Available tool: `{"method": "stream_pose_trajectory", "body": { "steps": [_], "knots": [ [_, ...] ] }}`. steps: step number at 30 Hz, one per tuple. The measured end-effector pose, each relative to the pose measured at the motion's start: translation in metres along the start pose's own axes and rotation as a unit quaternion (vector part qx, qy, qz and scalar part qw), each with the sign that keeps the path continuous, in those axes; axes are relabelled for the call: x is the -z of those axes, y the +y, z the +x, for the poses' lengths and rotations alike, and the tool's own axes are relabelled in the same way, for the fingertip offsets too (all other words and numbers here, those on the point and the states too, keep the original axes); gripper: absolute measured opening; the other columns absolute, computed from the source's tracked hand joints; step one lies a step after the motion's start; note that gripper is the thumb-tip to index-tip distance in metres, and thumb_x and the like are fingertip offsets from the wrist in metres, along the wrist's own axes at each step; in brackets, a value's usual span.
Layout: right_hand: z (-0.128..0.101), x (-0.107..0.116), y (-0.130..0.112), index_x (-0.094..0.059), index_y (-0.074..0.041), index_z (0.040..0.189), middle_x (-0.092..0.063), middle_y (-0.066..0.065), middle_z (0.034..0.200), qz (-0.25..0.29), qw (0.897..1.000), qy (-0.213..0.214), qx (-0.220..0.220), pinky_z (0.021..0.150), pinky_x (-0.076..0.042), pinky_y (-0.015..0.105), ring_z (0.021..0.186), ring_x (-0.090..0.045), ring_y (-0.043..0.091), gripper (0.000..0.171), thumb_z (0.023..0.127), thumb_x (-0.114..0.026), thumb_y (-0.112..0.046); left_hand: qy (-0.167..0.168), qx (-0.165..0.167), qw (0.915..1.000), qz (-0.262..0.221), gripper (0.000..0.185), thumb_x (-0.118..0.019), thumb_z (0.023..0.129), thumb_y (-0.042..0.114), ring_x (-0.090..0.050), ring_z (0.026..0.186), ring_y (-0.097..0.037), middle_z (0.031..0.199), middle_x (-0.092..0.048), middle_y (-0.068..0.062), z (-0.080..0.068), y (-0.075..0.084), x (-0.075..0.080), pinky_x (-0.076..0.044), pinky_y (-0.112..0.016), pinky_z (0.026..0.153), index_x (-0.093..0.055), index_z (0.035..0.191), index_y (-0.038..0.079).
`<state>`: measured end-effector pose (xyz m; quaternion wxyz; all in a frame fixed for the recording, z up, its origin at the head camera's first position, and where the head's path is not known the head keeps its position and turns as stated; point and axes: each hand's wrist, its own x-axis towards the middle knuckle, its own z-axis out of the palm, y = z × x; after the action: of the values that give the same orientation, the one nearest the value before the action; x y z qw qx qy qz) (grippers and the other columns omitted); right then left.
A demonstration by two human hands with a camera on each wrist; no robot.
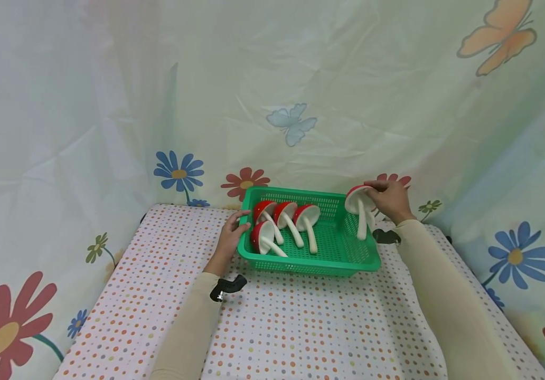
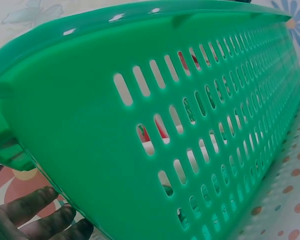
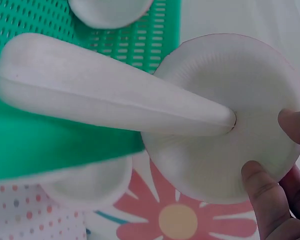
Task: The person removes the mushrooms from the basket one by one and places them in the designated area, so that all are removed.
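My right hand (image 1: 393,200) pinches a toy mushroom (image 1: 362,219) by its red cap, over the right end of a green plastic basket (image 1: 308,264). In the right wrist view its white stem (image 3: 115,92) points away from the fingers, and the fingertips (image 3: 260,182) press the cap's pale underside. At the basket's left end, my left hand (image 1: 228,237) grips the rim; in the left wrist view, several fingers (image 2: 32,205) lie along the outer end wall. Inside, on the left side, several red-capped mushrooms (image 1: 308,221) lie on their sides, stems toward the front right.
Another pale mushroom cap (image 3: 90,185) shows just outside the basket's right end. A dotted cloth (image 1: 301,327) covers the table. Behind the basket hangs a curtain (image 1: 196,105) printed with flowers and butterflies, close to its back edge.
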<state>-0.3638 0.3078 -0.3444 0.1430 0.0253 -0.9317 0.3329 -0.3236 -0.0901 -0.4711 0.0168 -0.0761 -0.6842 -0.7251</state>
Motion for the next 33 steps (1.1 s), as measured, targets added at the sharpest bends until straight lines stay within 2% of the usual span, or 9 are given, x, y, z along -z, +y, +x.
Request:
{"method": "stream_pose_trajectory", "body": {
  "steps": [2,6,14,18,21,24,27,33],
  "knots": [
    [-0.001,0.004,0.002,-0.065,0.003,0.126,-0.061,0.03,0.126,-0.005,1.0,0.005,0.0,0.091,-0.051,0.059,0.113,-0.059,0.046,0.039,0.1,-0.054,-0.024,-0.004,0.009,0.9999,-0.009,0.043,-0.052,0.101,0.008,-0.035,0.144,-0.038,0.157,-0.034,-0.015,0.0,0.001,0.001,-0.032,-0.055,0.114,-0.048,0.143,0.004],
    [-0.002,0.01,0.007,-0.065,0.003,0.126,-0.062,0.031,0.124,-0.017,1.0,0.018,0.0,0.087,-0.053,0.057,0.11,-0.06,0.046,0.04,0.1,-0.055,-0.026,0.008,0.009,0.9998,-0.018,0.042,-0.052,0.101,0.01,-0.039,0.142,-0.036,0.155,-0.038,-0.013,0.005,-0.012,0.0,-0.034,-0.054,0.113,-0.05,0.143,0.008],
    [-0.008,0.027,0.016,-0.063,0.006,0.127,-0.062,0.032,0.122,-0.029,0.999,0.035,-0.005,0.088,-0.052,0.058,0.107,-0.061,0.045,0.044,0.1,-0.055,-0.029,0.027,-0.011,0.9995,-0.015,0.039,-0.053,0.1,0.009,-0.045,0.136,-0.033,0.15,-0.045,-0.01,0.008,-0.019,-0.004,-0.038,-0.052,0.11,-0.054,0.139,0.01],
    [-0.011,0.036,0.02,-0.064,0.006,0.125,-0.063,0.032,0.12,-0.041,0.999,0.036,-0.002,0.077,-0.055,0.043,0.103,-0.061,0.043,0.045,0.1,-0.055,-0.03,0.03,-0.013,0.9994,-0.013,0.038,-0.054,0.1,0.011,-0.046,0.135,-0.032,0.15,-0.045,-0.01,0.009,-0.019,-0.004,-0.039,-0.051,0.109,-0.055,0.138,0.012],
    [-0.013,0.041,0.023,-0.063,0.007,0.126,-0.062,0.032,0.123,-0.04,0.999,0.026,-0.008,0.072,-0.053,0.036,0.105,-0.06,0.042,0.047,0.1,-0.054,-0.032,0.034,-0.008,0.9994,-0.009,0.038,-0.055,0.1,0.012,-0.048,0.134,-0.031,0.15,-0.046,-0.009,0.009,-0.019,-0.004,-0.04,-0.05,0.109,-0.056,0.137,0.014],
    [-0.015,0.044,0.026,-0.061,0.007,0.128,-0.06,0.032,0.126,-0.031,0.999,0.019,-0.018,0.08,-0.055,0.045,0.108,-0.059,0.044,0.049,0.101,-0.054,-0.033,0.037,-0.005,0.9993,-0.006,0.037,-0.055,0.1,0.011,-0.049,0.132,-0.03,0.149,-0.047,-0.009,0.008,-0.018,-0.004,-0.041,-0.05,0.108,-0.056,0.137,0.014],
    [-0.018,0.044,0.029,-0.061,0.007,0.128,-0.059,0.033,0.127,-0.027,0.999,0.019,-0.027,0.087,-0.052,0.056,0.109,-0.059,0.047,0.05,0.101,-0.054,-0.034,0.04,-0.004,0.9992,-0.005,0.037,-0.055,0.1,0.01,-0.05,0.131,-0.03,0.146,-0.049,-0.011,0.009,-0.018,-0.004,-0.042,-0.05,0.107,-0.056,0.137,0.014],
    [-0.023,0.041,0.041,-0.061,0.007,0.127,-0.06,0.033,0.125,-0.034,0.998,0.009,-0.045,0.086,-0.053,0.053,0.108,-0.059,0.045,0.048,0.101,-0.054,-0.033,0.044,-0.004,0.999,0.0,0.037,-0.055,0.099,0.009,-0.051,0.129,-0.03,0.145,-0.05,-0.013,0.01,-0.018,-0.004,-0.042,-0.05,0.106,-0.057,0.136,0.012]
  ]
}}
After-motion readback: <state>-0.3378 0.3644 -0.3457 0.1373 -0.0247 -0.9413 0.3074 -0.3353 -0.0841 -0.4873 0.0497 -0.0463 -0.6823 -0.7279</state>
